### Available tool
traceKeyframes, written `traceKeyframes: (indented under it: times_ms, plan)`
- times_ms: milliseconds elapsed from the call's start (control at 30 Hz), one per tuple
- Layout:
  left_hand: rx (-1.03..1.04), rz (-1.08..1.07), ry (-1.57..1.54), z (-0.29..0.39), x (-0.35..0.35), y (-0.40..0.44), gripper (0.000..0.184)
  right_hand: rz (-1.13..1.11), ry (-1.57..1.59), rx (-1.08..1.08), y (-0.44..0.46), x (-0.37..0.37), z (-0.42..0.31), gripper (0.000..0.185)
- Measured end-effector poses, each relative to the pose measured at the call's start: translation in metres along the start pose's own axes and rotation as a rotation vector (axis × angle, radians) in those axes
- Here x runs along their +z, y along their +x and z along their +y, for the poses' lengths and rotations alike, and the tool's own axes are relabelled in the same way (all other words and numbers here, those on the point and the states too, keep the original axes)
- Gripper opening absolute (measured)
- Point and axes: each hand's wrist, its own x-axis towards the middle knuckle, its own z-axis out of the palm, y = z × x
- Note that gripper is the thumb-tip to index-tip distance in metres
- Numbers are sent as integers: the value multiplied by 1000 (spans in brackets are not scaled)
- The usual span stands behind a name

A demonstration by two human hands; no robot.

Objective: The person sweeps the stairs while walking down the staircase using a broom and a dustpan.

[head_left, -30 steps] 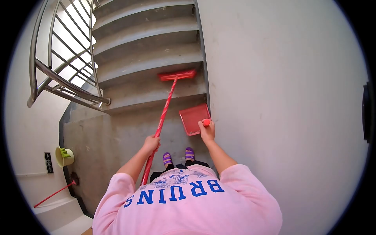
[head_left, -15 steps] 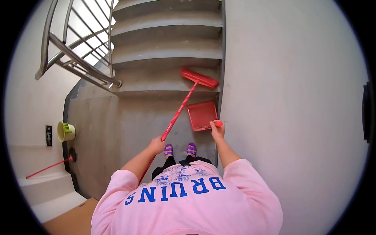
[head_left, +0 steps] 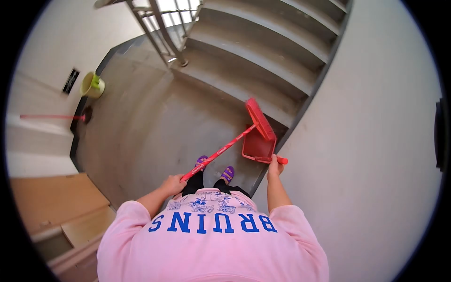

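My left hand [head_left: 173,185] is closed round the shaft of a red broom [head_left: 221,151], which slants up and to the right. Its red head [head_left: 260,118] overlaps the upper right part of a red dustpan [head_left: 257,146] in the view; whether they touch, I cannot tell. My right hand [head_left: 276,167] grips the dustpan's handle, whose round red end pokes out beside the fingers. The dustpan is close to the right wall, near the foot of the stairs. What lies inside it, if anything, is too indistinct to make out.
Concrete stairs [head_left: 244,70] rise ahead, with a metal railing [head_left: 164,33] on their left. A pale green bucket [head_left: 92,85] and a red-handled tool [head_left: 51,117] are by the left wall. Wooden furniture [head_left: 56,202] stands at lower left. A plain wall [head_left: 366,141] runs along my right.
The broom head has come down off the lowest step and turned, now over the dustpan. My view has rotated, so the stairs slant rightward and the wooden furniture shows more.
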Motion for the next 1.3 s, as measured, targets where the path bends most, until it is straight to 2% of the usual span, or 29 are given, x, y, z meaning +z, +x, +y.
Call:
traceKeyframes:
  times_ms: [133,267,367,500,633,667,767,833,933,967,1033,1133,1233,1300]
  plan:
    - [-39,56,-82,-48,5,-39,35,44,91,148,5,-6,30,37]
    - [-103,93,-188,-114,18,-77,37,69,231,277,14,-17,60,29]
    - [-152,148,-300,-131,-4,-80,38,54,246,395,-10,-17,0,31]
    - [-219,133,-487,-163,-24,-43,34,164,176,376,-35,-16,-31,37]
    - [-187,212,-416,-171,-56,25,25,65,162,449,-26,-27,-32,42]
    - [-168,218,-426,-189,-104,54,23,112,127,441,-72,13,-68,45]
    - [-173,242,-425,-193,-109,115,21,90,-16,444,-89,16,-72,47]
    - [-200,176,-499,-196,-105,146,21,-65,-135,433,-100,11,-64,49]
    - [-423,129,-714,-203,-108,167,23,-218,-287,460,-118,32,-47,46]
    - [-423,120,-691,-212,-106,164,24,-262,-334,475,-121,41,-43,45]
    - [-429,110,-641,-237,-105,147,28,-349,-434,465,-142,68,-53,40]
    - [-552,97,-541,-276,-98,99,35,-499,-579,402,-166,102,-79,33]
    - [-697,107,-703,-309,-82,45,40,-695,-654,295,-155,142,-82,24]
    - [-767,109,-668,-328,-67,7,40,-800,-620,233,-153,174,-83,23]
